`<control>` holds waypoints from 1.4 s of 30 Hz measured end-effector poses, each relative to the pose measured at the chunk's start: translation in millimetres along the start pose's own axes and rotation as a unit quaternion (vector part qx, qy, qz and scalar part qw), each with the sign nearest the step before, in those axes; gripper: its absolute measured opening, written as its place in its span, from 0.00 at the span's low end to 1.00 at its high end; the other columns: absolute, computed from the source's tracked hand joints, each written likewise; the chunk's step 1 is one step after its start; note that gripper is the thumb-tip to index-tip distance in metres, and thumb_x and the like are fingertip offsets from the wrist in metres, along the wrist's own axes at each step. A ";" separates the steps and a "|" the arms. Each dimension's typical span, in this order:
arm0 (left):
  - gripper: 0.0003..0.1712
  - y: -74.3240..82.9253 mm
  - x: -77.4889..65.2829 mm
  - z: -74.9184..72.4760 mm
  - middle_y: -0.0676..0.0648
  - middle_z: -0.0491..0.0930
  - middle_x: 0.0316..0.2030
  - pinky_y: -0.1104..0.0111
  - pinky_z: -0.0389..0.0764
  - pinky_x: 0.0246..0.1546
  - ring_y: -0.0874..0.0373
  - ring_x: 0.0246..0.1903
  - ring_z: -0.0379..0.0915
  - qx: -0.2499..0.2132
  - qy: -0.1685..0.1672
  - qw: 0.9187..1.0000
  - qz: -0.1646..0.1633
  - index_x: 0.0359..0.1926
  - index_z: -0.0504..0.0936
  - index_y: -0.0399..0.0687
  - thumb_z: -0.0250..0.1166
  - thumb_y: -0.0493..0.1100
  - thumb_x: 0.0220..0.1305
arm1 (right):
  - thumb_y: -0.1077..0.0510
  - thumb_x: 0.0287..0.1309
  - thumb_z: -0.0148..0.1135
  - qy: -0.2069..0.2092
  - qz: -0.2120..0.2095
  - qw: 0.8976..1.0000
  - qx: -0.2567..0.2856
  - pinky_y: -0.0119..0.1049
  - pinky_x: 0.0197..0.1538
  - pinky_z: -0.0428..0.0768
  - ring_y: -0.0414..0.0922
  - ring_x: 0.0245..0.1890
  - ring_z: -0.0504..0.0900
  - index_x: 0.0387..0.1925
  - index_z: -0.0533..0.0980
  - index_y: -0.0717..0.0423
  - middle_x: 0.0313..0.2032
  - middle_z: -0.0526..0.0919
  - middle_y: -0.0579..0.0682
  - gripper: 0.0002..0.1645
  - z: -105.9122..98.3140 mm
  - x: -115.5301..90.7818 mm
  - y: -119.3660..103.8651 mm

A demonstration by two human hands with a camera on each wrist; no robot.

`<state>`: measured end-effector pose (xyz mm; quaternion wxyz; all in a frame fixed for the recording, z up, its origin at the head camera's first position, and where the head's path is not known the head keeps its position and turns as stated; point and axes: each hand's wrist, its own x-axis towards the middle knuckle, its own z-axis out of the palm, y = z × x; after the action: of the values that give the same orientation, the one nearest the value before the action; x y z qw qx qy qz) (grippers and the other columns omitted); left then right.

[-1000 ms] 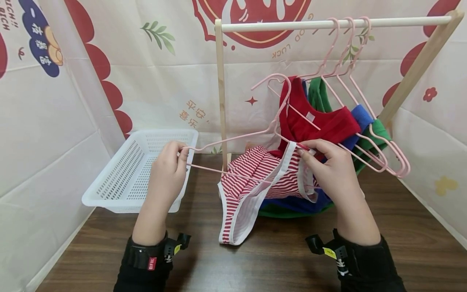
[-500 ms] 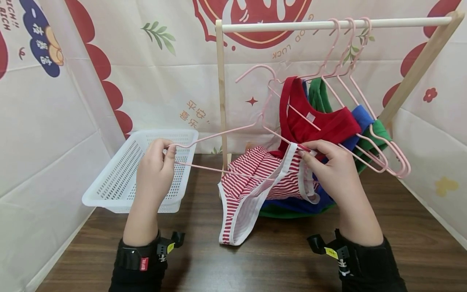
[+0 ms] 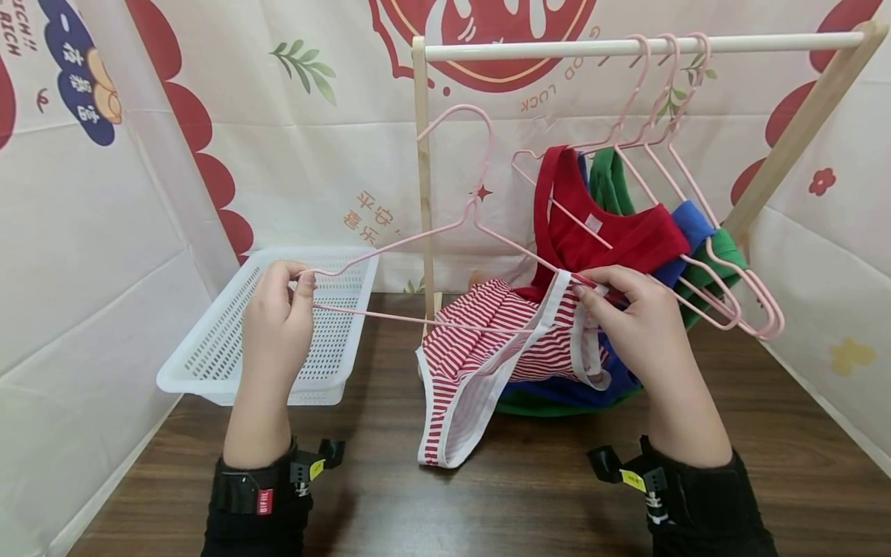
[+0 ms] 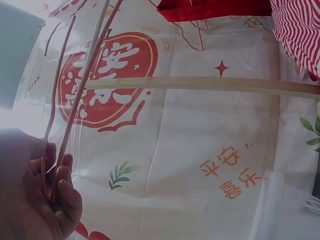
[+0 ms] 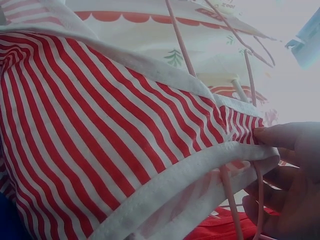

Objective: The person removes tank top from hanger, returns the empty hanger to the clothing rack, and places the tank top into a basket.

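My left hand [image 3: 274, 325] pinches the left end of a pink hanger [image 3: 475, 199], whose hook points up. In the left wrist view, fingers curl round the hanger's bent end. A red-and-white striped tank top [image 3: 435, 402] with white trim hangs from the hanger's right side. Its strap lies at the right end, where my right hand [image 3: 636, 317] grips strap and hanger together. The right wrist view shows the hanger's wires [image 5: 229, 195] passing through an opening of the striped tank top [image 5: 125, 135]. The hanger's right tip is hidden by that hand.
A wooden rack with a white rail [image 3: 529, 51] stands behind. Pink hangers on it carry a red top [image 3: 557, 224], a blue one [image 3: 689, 223] and a green one [image 3: 724, 251]. The white basket [image 3: 202, 363] sits at left on the brown table [image 3: 529, 495].
My left hand has moved left and slightly up with the hanger's end. The hook has swung left and risen. My right hand and the striped tank top have hardly moved.
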<state>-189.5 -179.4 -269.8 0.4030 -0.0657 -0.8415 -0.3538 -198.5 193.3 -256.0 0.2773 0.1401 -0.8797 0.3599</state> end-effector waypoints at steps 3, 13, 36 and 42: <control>0.16 -1.2 0.2 -0.9 0.44 0.68 0.31 0.62 0.65 0.21 0.56 0.26 0.60 0.001 0.002 1.000 -0.001 0.43 0.70 0.41 0.48 0.50 0.66 | 0.46 0.57 0.55 0.001 0.002 1.000 -0.003 0.38 0.37 0.76 0.45 0.39 0.69 0.43 0.77 0.47 0.41 0.78 0.50 0.15 -0.2 0.5 0.5; 0.16 -5.6 1.3 -7.3 0.44 0.68 0.31 0.60 0.64 0.25 0.55 0.26 0.60 0.001 0.022 1.000 -0.018 0.42 0.70 0.40 0.47 0.50 0.66 | 0.46 0.57 0.55 0.003 0.006 1.000 -0.001 0.24 0.33 0.73 0.42 0.37 0.69 0.43 0.77 0.46 0.40 0.78 0.48 0.15 0.3 1.1 3.2; 0.17 -7.5 1.9 -15.1 0.43 0.68 0.34 0.60 0.63 0.30 0.55 0.30 0.60 -0.004 0.055 0.998 -0.037 0.42 0.70 0.39 0.47 0.50 0.66 | 0.44 0.58 0.53 -0.003 0.047 0.999 -0.015 0.26 0.30 0.74 0.45 0.36 0.69 0.47 0.75 0.46 0.40 0.76 0.51 0.18 0.5 3.3 12.7; 0.17 -8.3 3.2 -17.0 0.43 0.69 0.35 0.60 0.64 0.30 0.54 0.30 0.61 0.005 0.059 0.997 -0.048 0.42 0.70 0.40 0.47 0.50 0.66 | 0.44 0.58 0.53 -0.004 0.062 0.998 -0.022 0.31 0.32 0.75 0.47 0.36 0.69 0.48 0.74 0.48 0.40 0.76 0.53 0.20 0.1 4.8 15.7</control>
<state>-184.2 -197.2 -264.8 0.4349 -0.0025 -0.8203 -0.3714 -209.4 204.0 -261.9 0.2537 0.0807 -0.8956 0.3564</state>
